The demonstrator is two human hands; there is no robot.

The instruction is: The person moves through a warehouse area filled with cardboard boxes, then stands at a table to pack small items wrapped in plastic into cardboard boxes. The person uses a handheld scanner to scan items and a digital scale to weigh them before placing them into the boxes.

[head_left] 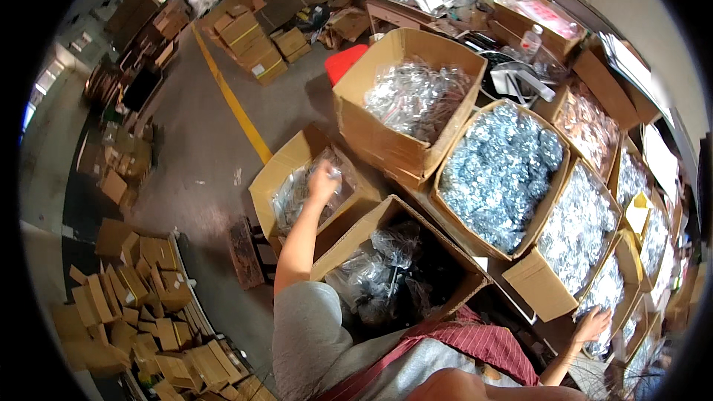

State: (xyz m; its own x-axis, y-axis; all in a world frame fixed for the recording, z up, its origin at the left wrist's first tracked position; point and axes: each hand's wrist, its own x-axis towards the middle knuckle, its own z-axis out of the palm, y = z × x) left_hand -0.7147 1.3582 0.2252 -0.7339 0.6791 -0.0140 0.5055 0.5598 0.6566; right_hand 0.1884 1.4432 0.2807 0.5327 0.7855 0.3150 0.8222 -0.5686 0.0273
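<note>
sleeve (306, 330): grey | cloth (475, 345): maroon, pale-striped | carton (284, 161): tan | pieces (605, 286): silvery | heap (501, 174): pale blue | floor line (230, 102): yellow

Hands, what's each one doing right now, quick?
Left hand: at the clear bags; can't tell if it's gripping one.
Right hand: at the silver packets; grip can't be told.

- Directly before the person: open carton (466, 288) with plastic bags inside
- Beyond it, left: bag carton (269, 191), left hand (324, 180) inside
- Behind both: tall carton (375, 142)
- Right: filled cartons (533, 287), right hand (594, 324) at one
- Far left: box pile (160, 271)
</note>
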